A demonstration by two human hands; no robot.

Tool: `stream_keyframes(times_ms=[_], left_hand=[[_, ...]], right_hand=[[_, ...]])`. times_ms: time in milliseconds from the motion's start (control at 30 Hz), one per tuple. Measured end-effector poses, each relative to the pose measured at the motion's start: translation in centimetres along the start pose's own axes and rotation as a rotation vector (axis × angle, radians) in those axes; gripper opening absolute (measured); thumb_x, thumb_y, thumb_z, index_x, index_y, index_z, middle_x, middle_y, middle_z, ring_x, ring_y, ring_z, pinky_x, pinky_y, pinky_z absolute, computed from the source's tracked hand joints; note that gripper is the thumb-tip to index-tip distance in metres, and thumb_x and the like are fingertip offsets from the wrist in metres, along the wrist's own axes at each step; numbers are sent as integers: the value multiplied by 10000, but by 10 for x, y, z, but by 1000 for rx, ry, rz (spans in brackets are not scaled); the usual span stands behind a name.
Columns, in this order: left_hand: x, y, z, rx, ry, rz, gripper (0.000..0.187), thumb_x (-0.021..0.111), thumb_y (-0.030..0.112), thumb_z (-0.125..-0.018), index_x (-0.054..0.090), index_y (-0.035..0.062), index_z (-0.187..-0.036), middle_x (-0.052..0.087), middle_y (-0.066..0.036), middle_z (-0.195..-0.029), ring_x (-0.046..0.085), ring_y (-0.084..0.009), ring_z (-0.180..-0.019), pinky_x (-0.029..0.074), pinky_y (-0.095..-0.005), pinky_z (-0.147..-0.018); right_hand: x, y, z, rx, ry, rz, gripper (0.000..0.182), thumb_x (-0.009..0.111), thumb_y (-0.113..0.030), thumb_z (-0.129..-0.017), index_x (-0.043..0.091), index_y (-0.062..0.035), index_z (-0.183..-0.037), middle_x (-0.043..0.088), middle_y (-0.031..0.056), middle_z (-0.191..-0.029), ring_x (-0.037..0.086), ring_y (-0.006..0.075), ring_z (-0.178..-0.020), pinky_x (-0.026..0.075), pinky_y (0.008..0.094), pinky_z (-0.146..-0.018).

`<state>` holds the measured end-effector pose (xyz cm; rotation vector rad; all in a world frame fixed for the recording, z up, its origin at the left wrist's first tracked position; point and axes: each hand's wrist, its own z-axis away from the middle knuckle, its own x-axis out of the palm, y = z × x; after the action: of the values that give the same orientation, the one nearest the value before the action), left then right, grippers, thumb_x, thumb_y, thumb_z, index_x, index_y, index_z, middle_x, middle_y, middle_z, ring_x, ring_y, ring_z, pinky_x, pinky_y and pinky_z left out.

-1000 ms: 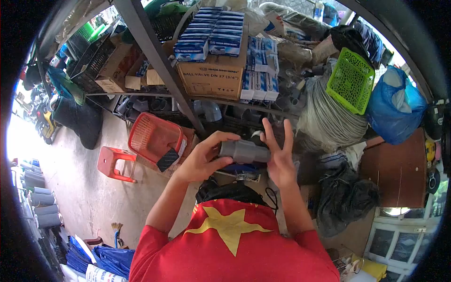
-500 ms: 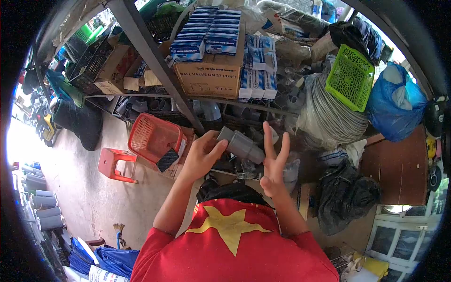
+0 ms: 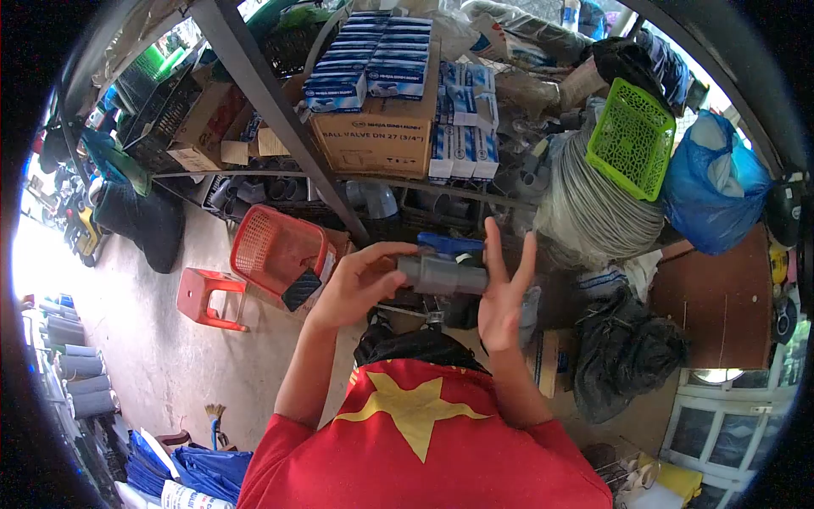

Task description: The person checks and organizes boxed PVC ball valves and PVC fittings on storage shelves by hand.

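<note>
Cluttered metal shelving (image 3: 254, 85) stands ahead, bearing a cardboard box (image 3: 373, 144) topped with blue-and-white packets (image 3: 369, 68), while a red stool (image 3: 212, 297) sits on the pale floor (image 3: 153, 365) to the left. Held up before the shirt, a grey pipe fitting (image 3: 443, 276) lies roughly level between both hands — the left hand (image 3: 352, 284) curls thumb and fingers about one end. At the other end, the right hand (image 3: 502, 314) is spread, fingers upward — whether it touches, I cannot tell.
</note>
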<state>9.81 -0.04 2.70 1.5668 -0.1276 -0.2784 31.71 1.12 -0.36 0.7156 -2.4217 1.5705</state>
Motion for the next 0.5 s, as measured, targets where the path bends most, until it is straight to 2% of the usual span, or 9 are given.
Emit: stream_keyframes(times_ms=[33, 100, 200, 300, 333, 400, 500], left_hand=[[4, -3, 1, 70, 38, 77, 347, 598, 125, -914, 541, -11, -1229, 625, -50, -997, 583, -91, -804, 487, -236, -698], [14, -13, -1, 212, 107, 229, 423, 605, 56, -890, 492, 4, -1294, 605, -53, -1098, 561, -73, -896, 476, -229, -774], [11, -21, -1, 100, 80, 310, 444, 617, 85, -901, 459, 9, -1309, 550, -73, -1216, 547, -85, -984, 465, -240, -843], [17, -31, -4, 155, 87, 231, 431, 646, 149, -905, 478, 15, -1278, 564, -74, -1181, 559, -99, -995, 480, -249, -835], [19, -31, -2, 116, 85, 322, 437, 651, 174, -906, 479, 19, -1276, 570, -77, -1163, 566, -107, -996, 491, -258, -835], [23, -30, 1, 42, 79, 503, 452, 661, 223, -906, 480, 27, -1271, 583, -85, -1127, 578, -122, -997, 513, -278, -835], [19, -42, -2, 116, 118, 418, 396, 652, 221, -909, 500, 39, -1227, 595, -88, -1077, 592, -139, -985, 566, -321, -785]], right_hand=[[0, 0, -1, 3, 20, -72, 1038, 516, -692, -832, -65, -183, -1525, 119, 287, -1542, 86, 333, -1462, 22, 427, -1159], [-8, 3, -3, 9, -13, -16, 1029, 552, -640, -840, -62, -179, -1526, 106, 287, -1544, 103, 321, -1461, 24, 412, -1164], [-6, 10, 1, -34, -55, 44, 1032, 589, -590, -841, -61, -173, -1525, 96, 293, -1542, 133, 322, -1456, 39, 399, -1166], [-1, 11, 2, -6, -55, 12, 1042, 615, -560, -836, -62, -169, -1525, 99, 298, -1540, 145, 322, -1453, 50, 390, -1166], [-2, 14, 2, 6, -54, -24, 1004, 609, -526, -852, -45, -174, -1526, 98, 299, -1538, 216, 334, -1431, 122, 411, -1165], [-2, 11, 4, 132, -28, -237, 962, 599, -484, -870, -30, -173, -1528, 104, 296, -1537, 300, 340, -1390, 205, 429, -1146], [-8, 4, 3, 258, 16, -509, 882, 614, -409, -890, 53, -157, -1522, 151, 266, -1536, 419, 317, -1314, 357, 421, -1069]])
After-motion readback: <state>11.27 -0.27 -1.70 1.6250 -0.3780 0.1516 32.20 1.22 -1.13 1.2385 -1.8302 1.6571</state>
